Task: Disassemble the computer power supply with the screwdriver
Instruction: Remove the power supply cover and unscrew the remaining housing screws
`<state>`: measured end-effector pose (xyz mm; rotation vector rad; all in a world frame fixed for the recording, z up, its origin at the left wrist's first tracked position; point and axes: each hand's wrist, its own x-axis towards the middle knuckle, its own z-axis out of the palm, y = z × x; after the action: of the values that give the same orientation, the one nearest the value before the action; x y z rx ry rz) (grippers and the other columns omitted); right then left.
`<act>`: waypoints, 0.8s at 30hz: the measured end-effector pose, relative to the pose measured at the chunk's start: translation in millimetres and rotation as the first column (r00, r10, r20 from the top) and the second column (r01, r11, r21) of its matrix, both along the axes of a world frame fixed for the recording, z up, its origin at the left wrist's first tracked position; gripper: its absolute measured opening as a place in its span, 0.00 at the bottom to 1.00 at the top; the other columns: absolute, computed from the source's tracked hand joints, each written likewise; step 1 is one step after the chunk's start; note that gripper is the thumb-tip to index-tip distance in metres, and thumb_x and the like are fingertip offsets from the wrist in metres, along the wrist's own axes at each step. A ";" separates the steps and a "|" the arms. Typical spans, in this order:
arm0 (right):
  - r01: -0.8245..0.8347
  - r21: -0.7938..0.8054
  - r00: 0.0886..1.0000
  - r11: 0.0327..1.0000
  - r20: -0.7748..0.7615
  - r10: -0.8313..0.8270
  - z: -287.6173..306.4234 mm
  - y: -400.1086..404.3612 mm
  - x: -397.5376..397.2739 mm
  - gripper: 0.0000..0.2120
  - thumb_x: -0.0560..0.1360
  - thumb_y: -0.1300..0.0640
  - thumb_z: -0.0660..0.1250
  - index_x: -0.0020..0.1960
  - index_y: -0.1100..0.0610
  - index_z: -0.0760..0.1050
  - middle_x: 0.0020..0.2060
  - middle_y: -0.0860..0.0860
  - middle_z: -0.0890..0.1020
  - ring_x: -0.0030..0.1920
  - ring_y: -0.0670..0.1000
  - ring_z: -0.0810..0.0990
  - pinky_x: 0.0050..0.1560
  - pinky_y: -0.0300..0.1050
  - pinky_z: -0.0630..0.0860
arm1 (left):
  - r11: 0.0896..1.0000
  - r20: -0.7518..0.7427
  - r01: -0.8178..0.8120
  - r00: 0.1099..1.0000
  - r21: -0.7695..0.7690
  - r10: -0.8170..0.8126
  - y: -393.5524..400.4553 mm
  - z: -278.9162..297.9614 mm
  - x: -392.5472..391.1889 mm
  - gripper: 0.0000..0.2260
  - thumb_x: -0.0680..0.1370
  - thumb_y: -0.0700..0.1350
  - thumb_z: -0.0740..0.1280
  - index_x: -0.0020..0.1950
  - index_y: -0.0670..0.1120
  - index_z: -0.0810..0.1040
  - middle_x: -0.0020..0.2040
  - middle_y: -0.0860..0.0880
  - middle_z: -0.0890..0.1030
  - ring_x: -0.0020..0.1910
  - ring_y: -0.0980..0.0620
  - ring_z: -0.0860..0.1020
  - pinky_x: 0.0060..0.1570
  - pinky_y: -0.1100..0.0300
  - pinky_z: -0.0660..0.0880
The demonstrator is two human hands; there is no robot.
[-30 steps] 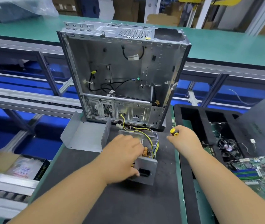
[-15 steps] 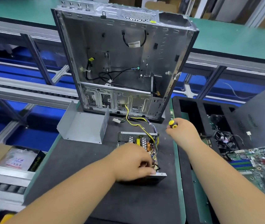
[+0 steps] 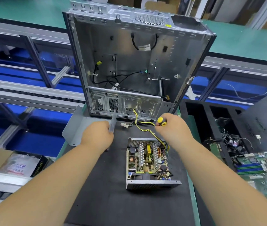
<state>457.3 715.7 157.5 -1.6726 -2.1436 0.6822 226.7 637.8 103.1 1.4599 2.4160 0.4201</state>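
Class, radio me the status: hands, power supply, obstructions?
Left hand grips metal cover; right hand holds screwdriver. Power supply open on mat. Yellow wires still trail into case.

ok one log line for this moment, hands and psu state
left hand: grips grey metal cover panel | right hand: holds yellow-black screwdriver | opened silver power supply: on black mat, untouched

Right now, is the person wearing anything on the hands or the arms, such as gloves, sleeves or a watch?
Nothing shows. The left hand and right hand are bare, without gloves or rings, and both forearms are uncovered as far as the picture shows, with no sleeve, watch or wristband.
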 end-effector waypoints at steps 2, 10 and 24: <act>-0.013 0.013 1.000 1.000 -0.001 0.013 2.8 1.0 -7.8 0.02 0.73 0.57 0.67 0.42 0.54 0.76 0.38 0.51 0.80 0.41 0.55 0.77 0.41 0.50 0.76 | 0.997 -0.013 -0.023 1.000 0.071 0.024 -6.9 10.9 -9.4 0.11 0.75 0.43 0.64 0.34 0.45 0.68 0.31 0.48 0.72 0.38 0.42 0.75 0.31 0.56 0.63; -0.094 -0.023 0.995 0.995 -0.031 0.093 9.4 7.9 -48.8 0.05 0.72 0.56 0.67 0.40 0.53 0.72 0.37 0.50 0.78 0.39 0.55 0.75 0.36 0.46 0.70 | 0.975 0.185 -0.127 0.978 0.183 0.092 -45.9 86.0 -66.1 0.03 0.75 0.47 0.71 0.42 0.51 0.81 0.43 0.49 0.82 0.44 0.46 0.78 0.41 0.53 0.71; -0.219 -0.048 0.976 0.975 -0.024 0.218 13.1 21.5 -77.3 0.04 0.75 0.55 0.67 0.42 0.52 0.75 0.41 0.51 0.80 0.44 0.55 0.79 0.45 0.50 0.77 | 0.913 0.610 -0.325 0.785 0.248 0.114 -67.1 124.5 -77.1 0.08 0.77 0.44 0.69 0.45 0.56 0.86 0.43 0.49 0.86 0.45 0.42 0.84 0.51 0.41 0.79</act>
<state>379.9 737.3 170.5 -1.4604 -2.3374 0.8166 149.7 570.6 227.6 0.9394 2.0562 1.2076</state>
